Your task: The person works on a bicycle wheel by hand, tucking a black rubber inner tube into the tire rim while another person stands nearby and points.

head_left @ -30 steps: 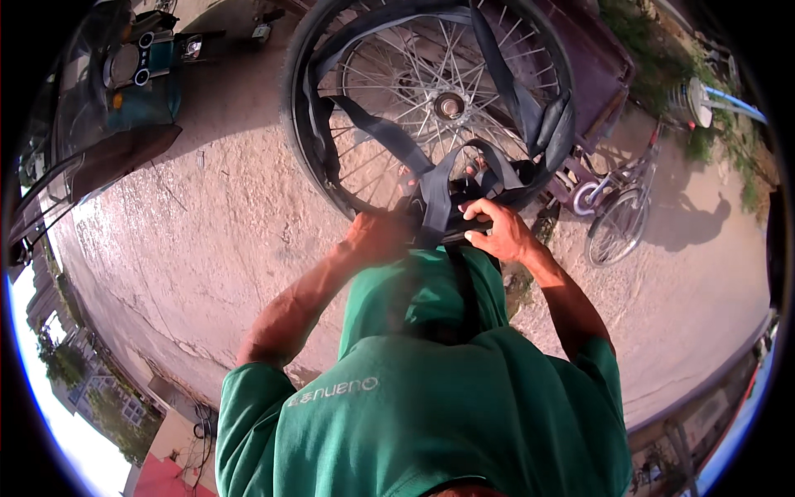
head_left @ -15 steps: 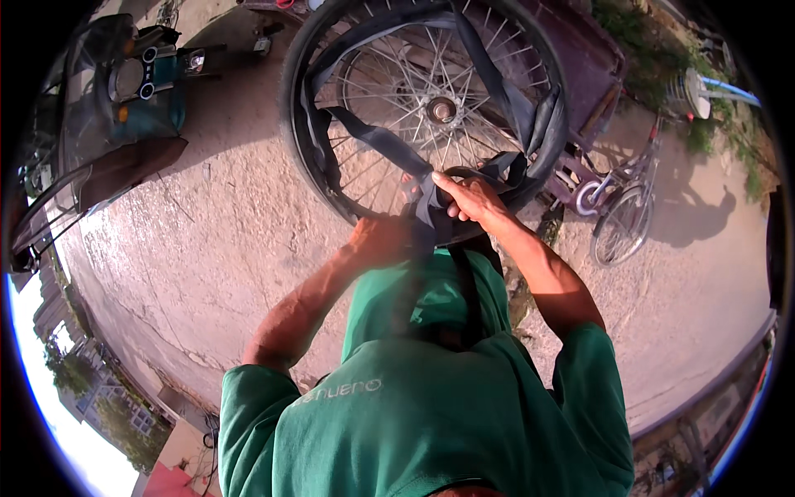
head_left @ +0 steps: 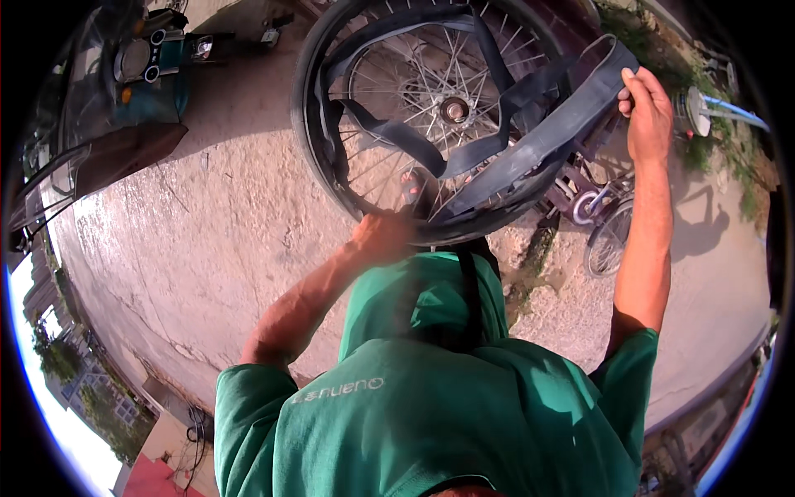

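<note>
A spoked wheel with a black tire (head_left: 310, 124) stands in front of me, its hub (head_left: 454, 110) near the middle. A flat, dark inner tube (head_left: 551, 132) loops loosely inside the tire and stretches out to the upper right. My right hand (head_left: 646, 108) pinches that stretched loop between thumb and fingers, out past the wheel’s right edge. My left hand (head_left: 379, 236) grips the lower left of the tire, its fingertips partly hidden and blurred. A foot in a dark sandal (head_left: 414, 189) shows through the spokes.
A motorbike (head_left: 132, 91) stands at the upper left. Behind the wheel is a purple cart with pedals and a chainring (head_left: 590, 203). A bicycle wheel (head_left: 609, 244) lies at the right beside weeds (head_left: 741, 174). Cracked concrete ground (head_left: 166, 265) surrounds me.
My right hand has moved up and far to the right, pulling a length of tube out from the wheel’s lower part. My left hand stays at the lower left of the tire.
</note>
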Demonstrator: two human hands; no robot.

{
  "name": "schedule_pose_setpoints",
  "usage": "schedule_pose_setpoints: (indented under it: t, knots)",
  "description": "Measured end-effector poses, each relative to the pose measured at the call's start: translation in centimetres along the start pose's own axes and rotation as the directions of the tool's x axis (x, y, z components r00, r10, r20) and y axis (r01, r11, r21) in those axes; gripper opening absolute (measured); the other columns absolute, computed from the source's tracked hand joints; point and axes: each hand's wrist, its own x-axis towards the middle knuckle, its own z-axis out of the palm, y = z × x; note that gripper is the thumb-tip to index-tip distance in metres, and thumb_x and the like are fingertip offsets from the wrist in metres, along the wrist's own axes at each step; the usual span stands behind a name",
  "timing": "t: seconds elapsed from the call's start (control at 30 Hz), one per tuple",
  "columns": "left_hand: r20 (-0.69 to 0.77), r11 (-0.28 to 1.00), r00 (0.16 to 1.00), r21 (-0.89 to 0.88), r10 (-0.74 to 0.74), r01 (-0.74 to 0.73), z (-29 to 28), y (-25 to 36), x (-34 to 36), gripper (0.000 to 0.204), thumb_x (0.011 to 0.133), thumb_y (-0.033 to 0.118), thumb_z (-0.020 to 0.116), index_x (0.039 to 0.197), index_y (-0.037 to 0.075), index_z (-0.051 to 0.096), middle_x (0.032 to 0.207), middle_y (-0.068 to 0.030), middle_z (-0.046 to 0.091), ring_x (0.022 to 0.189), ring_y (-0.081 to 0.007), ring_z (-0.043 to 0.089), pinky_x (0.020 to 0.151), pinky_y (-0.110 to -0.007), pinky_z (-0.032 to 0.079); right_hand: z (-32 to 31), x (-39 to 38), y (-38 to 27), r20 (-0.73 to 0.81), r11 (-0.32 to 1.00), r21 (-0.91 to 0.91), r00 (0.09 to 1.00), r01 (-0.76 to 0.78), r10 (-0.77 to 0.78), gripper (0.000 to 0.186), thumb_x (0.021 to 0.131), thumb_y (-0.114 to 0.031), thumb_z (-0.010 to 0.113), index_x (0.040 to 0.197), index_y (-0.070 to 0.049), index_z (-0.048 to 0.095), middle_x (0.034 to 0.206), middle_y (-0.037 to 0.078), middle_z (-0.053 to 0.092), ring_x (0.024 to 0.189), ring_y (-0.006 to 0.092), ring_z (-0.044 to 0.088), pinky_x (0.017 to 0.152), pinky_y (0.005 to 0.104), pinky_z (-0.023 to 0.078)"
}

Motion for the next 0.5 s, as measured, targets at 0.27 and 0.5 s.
schedule_pose_setpoints:
  t: [0.27, 0.5]
  knots:
    - [-0.197, 0.974, 0.966, 0.184, 0.166, -0.130, 0.1, 0.5, -0.7, 0.050, 0.089, 0.023, 0.071, 0.139, 0.026, 0.073, 0.109, -0.0153, 0.072, 0.089, -0.0347, 0.078, 0.077, -0.047, 0.064, 2.6, -1.6, 4.1, -0.011, 0.872, -0.487, 0.999, -0.039, 0.038, 0.033, 0.104, -0.029, 0.079, 0.123, -0.002, 0.076, 0.099, 0.003, 0.081, 0.077, 0.0088, 0.070, 0.071, 0.0271, 0.055]
    - [0.084, 0.998, 0.995, 0.053, -0.047, 0.043, -1.6, 1.4, -0.4, 0.044, 0.085, 0.031, 0.080, 0.124, 0.011, 0.078, 0.124, -0.0164, 0.076, 0.121, -0.0390, 0.071, 0.103, -0.053, 0.059, 4.9, -21.0, 10.6, 0.780, 0.792, -0.473, 0.602, 0.386, 0.172, 0.027, 0.091, -0.020, 0.082, 0.114, -0.008, 0.075, 0.104, 0.009, 0.075, 0.097, 0.0335, 0.073, 0.087, 0.0463, 0.057]
